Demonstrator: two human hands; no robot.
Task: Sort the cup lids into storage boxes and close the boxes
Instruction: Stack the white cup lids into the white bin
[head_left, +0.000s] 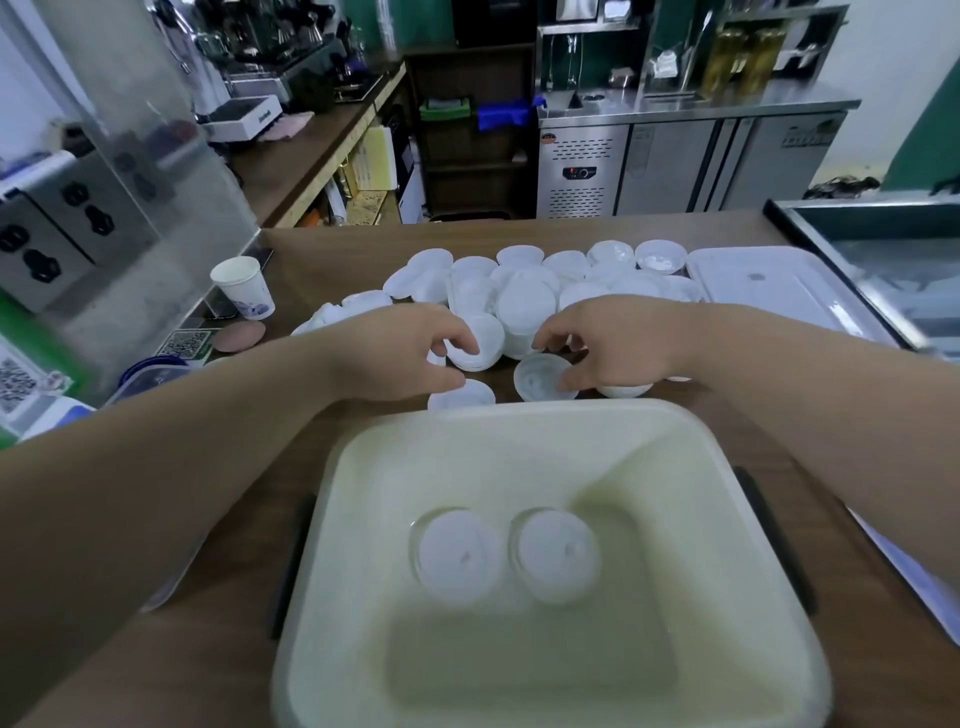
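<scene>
At a wooden counter (322, 260), you reach with both hands over an open storage box (519, 421) toward a pile of lids (524, 291) spread out behind it. Your left hand (395, 353) curls its fingers round a short stack of lids (483, 343) at the pile's near edge. Your right hand (613, 343) pinches a single lid (540, 376), tilted with its hollow side toward you, between thumb and fingers just beyond the box's far rim. Two lids (460, 553) lie side by side, domes up, on the box floor. A flat box cover (769, 296) rests to the right of the pile, and a paper cup (244, 286) stands upright to the left of it
</scene>
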